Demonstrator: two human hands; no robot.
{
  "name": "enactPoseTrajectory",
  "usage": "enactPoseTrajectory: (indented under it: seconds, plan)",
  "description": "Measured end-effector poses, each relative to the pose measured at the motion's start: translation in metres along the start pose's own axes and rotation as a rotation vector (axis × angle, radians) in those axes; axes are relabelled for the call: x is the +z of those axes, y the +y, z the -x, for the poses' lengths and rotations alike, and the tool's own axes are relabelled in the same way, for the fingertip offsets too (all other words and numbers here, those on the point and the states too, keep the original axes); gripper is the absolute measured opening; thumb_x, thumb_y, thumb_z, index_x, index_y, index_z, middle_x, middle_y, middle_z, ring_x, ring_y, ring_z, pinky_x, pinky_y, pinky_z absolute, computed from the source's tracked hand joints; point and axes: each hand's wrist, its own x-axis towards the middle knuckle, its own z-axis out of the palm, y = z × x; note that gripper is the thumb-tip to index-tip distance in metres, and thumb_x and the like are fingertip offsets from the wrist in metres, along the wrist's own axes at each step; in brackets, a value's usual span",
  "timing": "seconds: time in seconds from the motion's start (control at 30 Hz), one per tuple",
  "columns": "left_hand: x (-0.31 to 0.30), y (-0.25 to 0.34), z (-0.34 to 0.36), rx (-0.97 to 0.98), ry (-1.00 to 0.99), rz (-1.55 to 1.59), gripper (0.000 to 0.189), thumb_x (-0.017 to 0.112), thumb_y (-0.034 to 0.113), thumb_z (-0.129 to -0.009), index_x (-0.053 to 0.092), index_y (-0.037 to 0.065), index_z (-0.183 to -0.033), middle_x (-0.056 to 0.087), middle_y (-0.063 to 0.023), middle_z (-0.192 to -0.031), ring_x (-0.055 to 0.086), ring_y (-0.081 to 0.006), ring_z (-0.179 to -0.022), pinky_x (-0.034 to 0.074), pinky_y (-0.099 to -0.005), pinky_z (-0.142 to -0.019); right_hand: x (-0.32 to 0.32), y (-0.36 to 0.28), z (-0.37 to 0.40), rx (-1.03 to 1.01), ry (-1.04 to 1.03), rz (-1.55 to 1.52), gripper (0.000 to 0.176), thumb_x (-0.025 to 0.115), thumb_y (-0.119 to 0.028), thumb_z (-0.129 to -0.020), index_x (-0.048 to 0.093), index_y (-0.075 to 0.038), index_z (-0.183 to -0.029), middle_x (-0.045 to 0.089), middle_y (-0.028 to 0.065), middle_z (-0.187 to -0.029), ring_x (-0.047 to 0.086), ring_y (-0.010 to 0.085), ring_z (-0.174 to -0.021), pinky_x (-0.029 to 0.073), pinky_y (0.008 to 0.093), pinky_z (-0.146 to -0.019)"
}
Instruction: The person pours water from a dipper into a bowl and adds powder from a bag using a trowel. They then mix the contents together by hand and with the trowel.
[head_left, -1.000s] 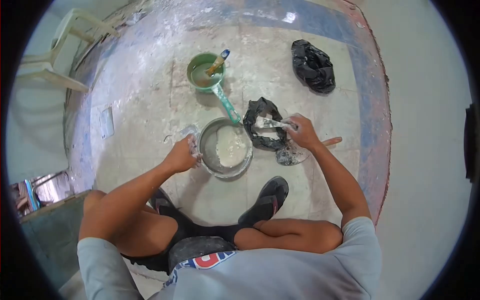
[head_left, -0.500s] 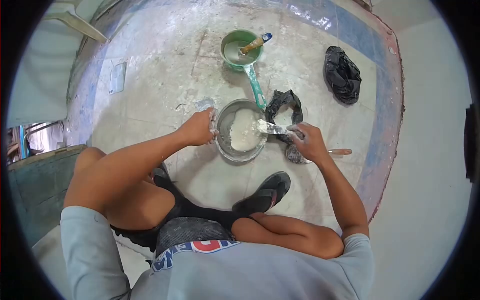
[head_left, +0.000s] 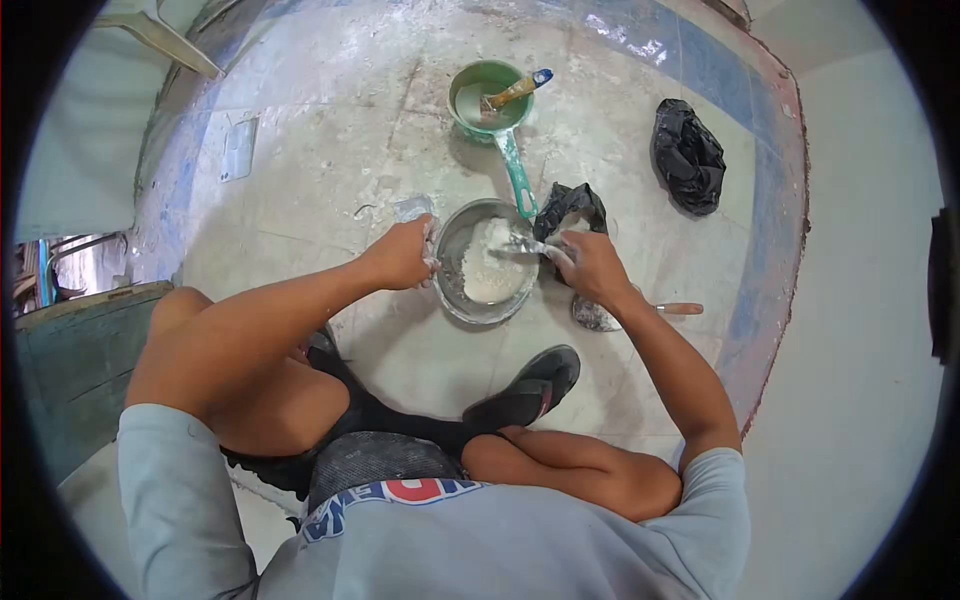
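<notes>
Between my legs on the floor stands a round metal bowl [head_left: 487, 318], with white powder [head_left: 490, 278] heaped in it. My left hand [head_left: 403, 255] is closed on the bowl's left rim. From the right, my right hand [head_left: 592, 266] grips a putty knife [head_left: 518, 246]; its blade is over the bowl and in the powder, smeared white. Both hands have white residue on the fingers. An open black plastic bag [head_left: 570, 202] with white powder inside sits right beside the bowl, partly hidden behind my right hand.
Beyond the bowl, a green dipper [head_left: 514, 170] holds pale liquid and a paintbrush [head_left: 520, 88]. A wooden-handled tool [head_left: 682, 309] lies right of the bowl. Another black bag [head_left: 688, 158] is farther right. A flat rectangular object [head_left: 238, 150] lies left. My sandal [head_left: 525, 388] is near the bowl.
My right hand has shifted slightly left and up, turning the putty knife, whose blade now sits farther into the bowl. White powder shows heaped at the blade. My left hand stays on the rim.
</notes>
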Motion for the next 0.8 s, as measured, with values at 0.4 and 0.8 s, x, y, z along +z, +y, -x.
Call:
enactPoseTrajectory:
  seconds: [0.4,0.8]
  plan:
    - [0.001,0.002,0.002,-0.069,-0.012,0.093,0.033,0.072,0.001,-0.089,0.049,-0.003,-0.113,0.069,-0.0161,-0.079,0.075,-0.0246,-0.069,0.059,-0.0372,-0.059,-0.023,0.007,0.031,0.032,0.026,-0.134,0.028,0.072,-0.023,-0.088,0.074,-0.001,-0.106,0.073,0.0213,-0.099,0.07,0.039,-0.09,0.055,0.0431,-0.083]
    - [0.001,-0.008,-0.005,0.018,0.056,-0.104,0.049,0.077,0.007,-0.085,0.051,-0.008,-0.125,0.072,-0.026,-0.092,0.075,-0.0367,-0.083,0.059,-0.0442,-0.074,0.014,0.09,0.094,0.305,0.495,0.028,0.019,0.071,-0.01,-0.088,0.073,0.0,-0.104,0.073,0.0196,-0.096,0.071,0.0371,-0.09,0.055,0.0408,-0.083]
